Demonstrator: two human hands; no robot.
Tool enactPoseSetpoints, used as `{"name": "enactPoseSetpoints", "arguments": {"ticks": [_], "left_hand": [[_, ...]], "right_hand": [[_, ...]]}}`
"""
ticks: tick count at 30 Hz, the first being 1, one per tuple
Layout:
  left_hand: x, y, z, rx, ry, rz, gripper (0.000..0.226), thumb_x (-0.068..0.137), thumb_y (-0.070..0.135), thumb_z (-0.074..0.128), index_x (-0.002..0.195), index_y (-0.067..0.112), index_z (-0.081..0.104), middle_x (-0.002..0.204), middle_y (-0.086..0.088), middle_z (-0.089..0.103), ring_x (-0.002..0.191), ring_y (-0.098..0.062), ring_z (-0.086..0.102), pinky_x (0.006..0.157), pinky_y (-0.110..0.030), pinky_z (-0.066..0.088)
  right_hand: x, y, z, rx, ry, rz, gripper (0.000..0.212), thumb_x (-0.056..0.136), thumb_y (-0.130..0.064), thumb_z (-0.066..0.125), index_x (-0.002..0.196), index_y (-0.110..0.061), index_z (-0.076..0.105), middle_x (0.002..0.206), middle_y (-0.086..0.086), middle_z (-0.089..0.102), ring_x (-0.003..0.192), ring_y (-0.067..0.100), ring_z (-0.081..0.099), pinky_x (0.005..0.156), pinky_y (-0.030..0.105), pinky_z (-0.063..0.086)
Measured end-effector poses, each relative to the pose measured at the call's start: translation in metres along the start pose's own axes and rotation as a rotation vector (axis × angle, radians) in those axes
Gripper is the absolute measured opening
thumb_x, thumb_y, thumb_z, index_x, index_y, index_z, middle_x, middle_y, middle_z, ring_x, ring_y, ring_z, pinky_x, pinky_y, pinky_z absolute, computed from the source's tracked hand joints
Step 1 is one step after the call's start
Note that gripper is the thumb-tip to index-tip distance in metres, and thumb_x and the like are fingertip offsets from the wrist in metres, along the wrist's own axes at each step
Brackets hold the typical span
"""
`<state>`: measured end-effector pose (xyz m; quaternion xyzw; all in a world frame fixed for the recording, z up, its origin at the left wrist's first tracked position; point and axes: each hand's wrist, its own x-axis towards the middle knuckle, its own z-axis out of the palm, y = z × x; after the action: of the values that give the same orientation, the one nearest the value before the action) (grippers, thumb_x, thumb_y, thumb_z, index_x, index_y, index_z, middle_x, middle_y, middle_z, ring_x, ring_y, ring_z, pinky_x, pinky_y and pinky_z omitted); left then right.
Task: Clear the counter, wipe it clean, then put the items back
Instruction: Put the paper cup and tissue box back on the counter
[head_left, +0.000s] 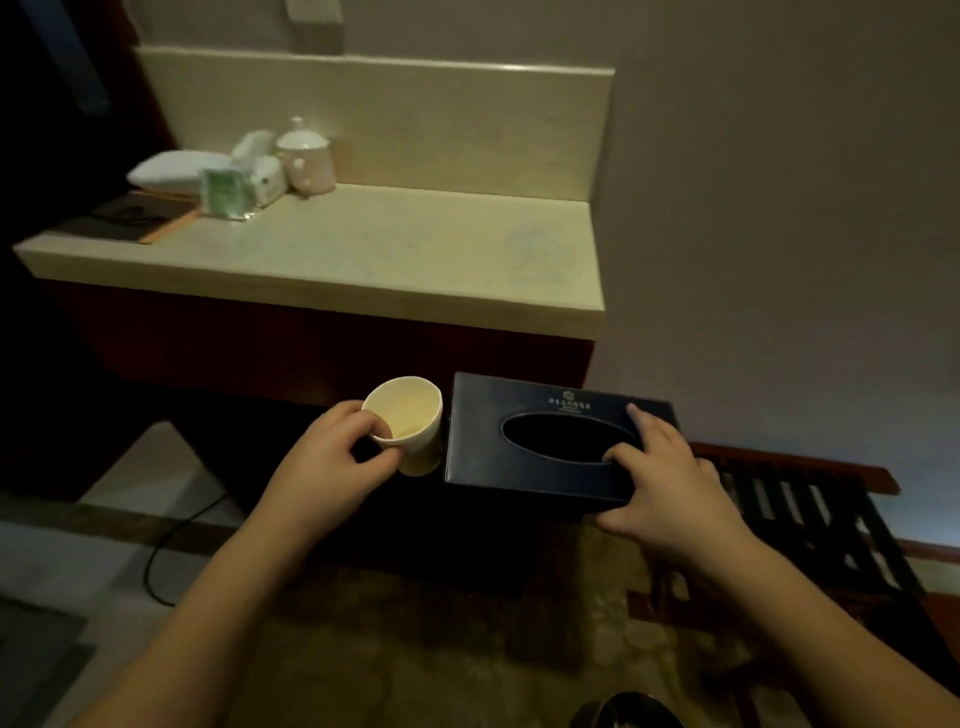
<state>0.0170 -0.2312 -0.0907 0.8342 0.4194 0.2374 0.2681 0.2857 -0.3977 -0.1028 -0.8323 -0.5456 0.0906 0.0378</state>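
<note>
My left hand (332, 457) grips a white paper cup (408, 423) by its rim, below the front edge of the beige stone counter (363, 249). My right hand (660, 483) holds a dark blue tissue box (540, 441) at its right end, fingers hooked into the oval slot. Cup and box are side by side in the air, almost touching. On the counter's back left stand a lidded white ceramic jar (306, 156), white sachets (262, 171), a green packet (226, 195) and a folded white cloth (171, 171).
A dark tray or folder with an orange edge (140, 215) lies at the counter's left end. A slatted dark wooden rack (810, 519) stands low on the right. A black cable (166, 551) runs across the floor at left. A wall rises behind and to the right.
</note>
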Motion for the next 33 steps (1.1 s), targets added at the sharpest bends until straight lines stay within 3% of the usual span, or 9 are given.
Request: {"name": "enactPoseSetpoints", "arguments": {"ticks": [6, 12, 16, 19, 23, 28, 33], "left_hand": [[0.028, 0.002, -0.069, 0.008, 0.124, 0.019, 0.011, 0.083, 0.025, 0.071, 0.079, 0.026, 0.061, 0.099, 0.015, 0.054, 0.093, -0.003, 0.051, 0.069, -0.014, 0.036], [0.074, 0.011, -0.118, 0.112, 0.282, -0.004, 0.012, 0.083, 0.026, 0.071, 0.086, 0.016, 0.064, 0.094, 0.006, 0.056, 0.084, -0.007, 0.049, 0.064, -0.007, 0.033], [0.115, 0.015, -0.14, 0.143, 0.348, -0.024, 0.011, 0.081, 0.026, 0.07, 0.083, 0.018, 0.063, 0.096, 0.006, 0.057, 0.09, -0.013, 0.053, 0.071, -0.027, 0.035], [0.152, 0.014, -0.151, 0.195, 0.359, -0.03, 0.013, 0.082, 0.03, 0.068, 0.085, 0.018, 0.064, 0.095, 0.006, 0.057, 0.088, -0.013, 0.053, 0.072, -0.03, 0.037], [0.211, 0.004, -0.159, 0.263, 0.352, -0.051, 0.016, 0.083, 0.032, 0.066, 0.086, 0.016, 0.063, 0.096, 0.002, 0.057, 0.075, -0.009, 0.051, 0.06, -0.027, 0.036], [0.268, -0.017, -0.16, 0.311, 0.325, -0.134, 0.02, 0.085, 0.036, 0.066, 0.089, 0.017, 0.065, 0.109, 0.002, 0.05, 0.088, -0.018, 0.052, 0.071, -0.033, 0.042], [0.309, -0.045, -0.157, 0.29, 0.306, -0.24, 0.02, 0.084, 0.035, 0.065, 0.09, 0.016, 0.065, 0.109, 0.0, 0.05, 0.088, -0.019, 0.051, 0.063, -0.029, 0.038]], "right_hand": [[0.045, -0.038, -0.06, -0.02, 0.074, -0.15, 0.058, 0.072, -0.062, 0.065, 0.119, -0.034, 0.049, 0.16, -0.005, -0.002, 0.145, 0.018, 0.001, 0.105, 0.053, 0.031], [0.099, -0.07, -0.108, -0.004, 0.161, -0.234, 0.062, 0.069, -0.063, 0.067, 0.12, -0.034, 0.051, 0.159, -0.003, 0.005, 0.145, 0.018, 0.005, 0.105, 0.055, 0.031], [0.148, -0.083, -0.132, 0.016, 0.226, -0.281, 0.066, 0.065, -0.064, 0.069, 0.121, -0.033, 0.052, 0.158, -0.002, 0.011, 0.144, 0.018, 0.008, 0.105, 0.053, 0.032], [0.193, -0.089, -0.149, 0.022, 0.238, -0.321, 0.067, 0.062, -0.065, 0.067, 0.12, -0.032, 0.053, 0.157, 0.001, 0.015, 0.142, 0.022, 0.013, 0.105, 0.054, 0.034], [0.253, -0.093, -0.166, 0.005, 0.23, -0.358, 0.068, 0.062, -0.068, 0.063, 0.118, -0.031, 0.054, 0.155, 0.005, 0.019, 0.141, 0.027, 0.016, 0.105, 0.054, 0.035], [0.312, -0.093, -0.175, -0.024, 0.243, -0.344, 0.065, 0.067, -0.064, 0.066, 0.12, -0.029, 0.054, 0.154, 0.006, 0.022, 0.14, 0.027, 0.018, 0.103, 0.054, 0.038], [0.366, -0.099, -0.173, -0.036, 0.201, -0.317, 0.064, 0.067, -0.064, 0.068, 0.119, -0.029, 0.054, 0.147, 0.007, 0.03, 0.135, 0.03, 0.025, 0.101, 0.054, 0.039]]}}
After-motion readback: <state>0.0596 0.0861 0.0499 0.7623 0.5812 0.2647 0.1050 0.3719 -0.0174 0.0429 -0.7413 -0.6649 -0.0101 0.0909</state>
